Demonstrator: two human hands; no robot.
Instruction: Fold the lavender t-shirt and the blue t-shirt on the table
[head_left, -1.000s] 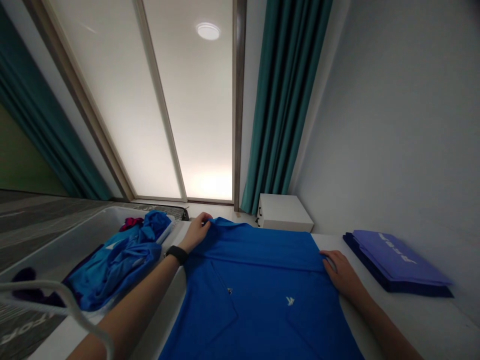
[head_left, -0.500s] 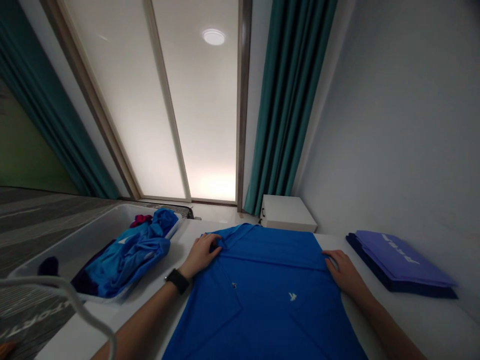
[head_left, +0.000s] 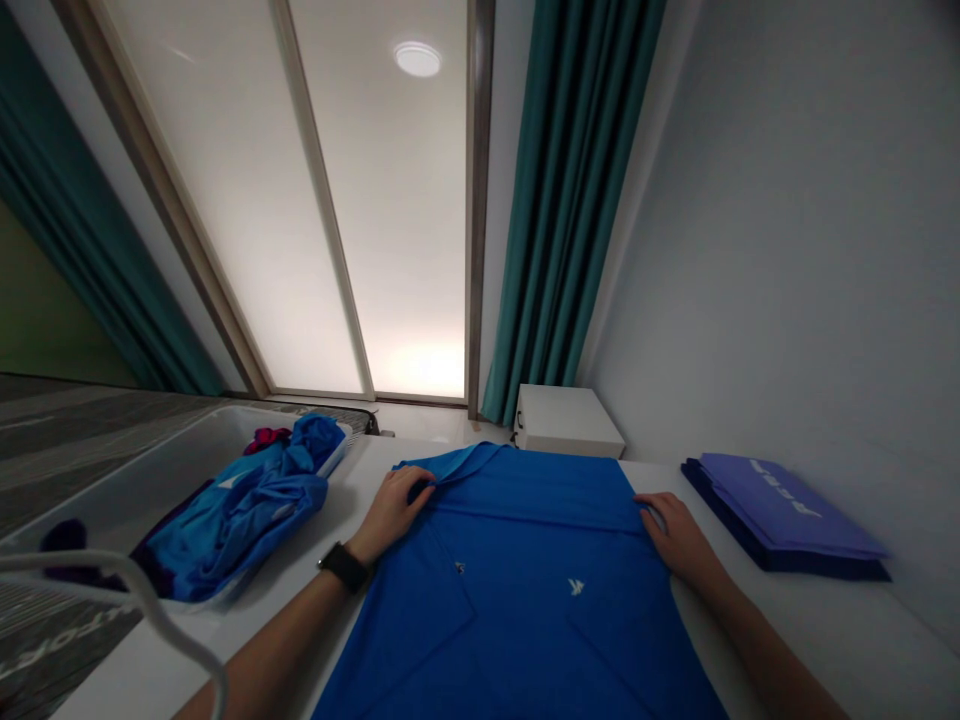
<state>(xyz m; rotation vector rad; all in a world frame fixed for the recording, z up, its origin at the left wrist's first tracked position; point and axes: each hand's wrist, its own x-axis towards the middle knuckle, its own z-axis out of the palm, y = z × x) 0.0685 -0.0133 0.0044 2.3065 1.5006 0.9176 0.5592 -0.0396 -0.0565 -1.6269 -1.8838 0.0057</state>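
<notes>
A blue polo-style shirt [head_left: 517, 590] lies spread flat on a white table [head_left: 825, 640], its folded collar end away from me and a small white logo on the chest. My left hand [head_left: 394, 512], with a black wristwatch [head_left: 343, 566] on the wrist, grips the shirt's far left edge near the collar. My right hand [head_left: 679, 535] holds the far right edge. The near end of the shirt runs out of view.
To the left stands a white plastic tub [head_left: 172, 450] holding a crumpled blue garment [head_left: 240, 510] and dark and red cloth. A folded purple-blue shirt [head_left: 780, 515] lies on a navy garment at the right. A white cord [head_left: 127, 580] crosses the lower left.
My left hand has come down from the raised collar toward me, and the collar end now lies flatter. My right hand stays at the shirt's right edge.
</notes>
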